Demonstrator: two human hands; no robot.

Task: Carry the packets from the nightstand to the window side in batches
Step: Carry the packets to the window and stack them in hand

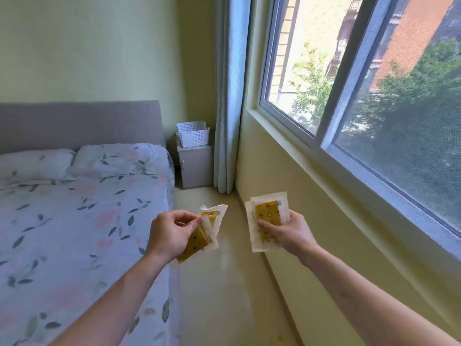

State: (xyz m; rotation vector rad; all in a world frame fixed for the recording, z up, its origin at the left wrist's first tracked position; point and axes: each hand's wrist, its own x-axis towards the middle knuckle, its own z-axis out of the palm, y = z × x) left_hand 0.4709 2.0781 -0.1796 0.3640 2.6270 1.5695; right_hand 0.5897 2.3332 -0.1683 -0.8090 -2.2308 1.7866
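Both forearms reached forward over the floor (224, 308) between the bed (82, 221) and the window wall. The left hand (169, 236) pinched a small batch of yellow-and-white packets (207, 228) between thumb and curled fingers, packets tilted. The right hand (291, 233) gripped a second batch of packets (267, 216), held nearly upright, thumb pressed across the front. The two batches were apart, both in the air. Farther back, a grey nightstand (197, 166) stood in the corner beside the curtain (229, 96), carrying a white basket (193, 134). The window (349, 78) ran along the right.
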